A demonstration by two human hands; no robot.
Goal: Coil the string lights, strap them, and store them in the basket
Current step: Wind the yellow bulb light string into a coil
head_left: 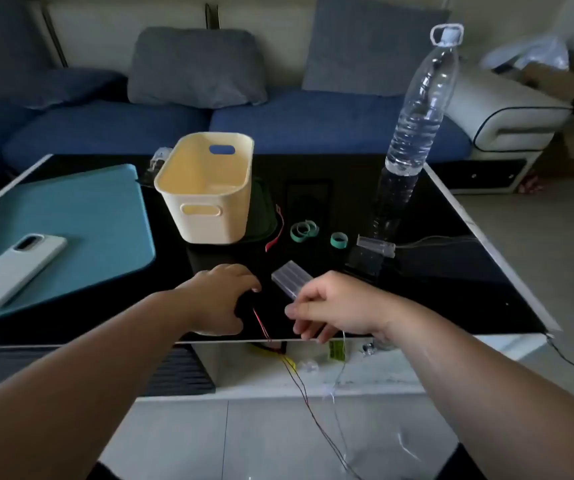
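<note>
A cream plastic basket point(209, 202) stands on the black table, behind my hands. My right hand point(334, 306) pinches a clear battery box point(290, 277) of the string lights near the table's front edge. Thin red and clear wires point(299, 379) hang from there over the edge toward the floor. My left hand point(219, 299) rests palm down on the table beside the red wire, fingers curled; whether it grips the wire is hidden. Green straps point(304, 231) and one more green strap point(339, 240) lie right of the basket. A second clear battery box point(375, 244) lies further right.
A tall water bottle point(413, 133) stands at the right back of the table. A white phone point(11, 271) lies on a teal pad point(81, 220) at the left. A blue sofa runs behind the table. A red strip point(276, 233) curls beside the basket.
</note>
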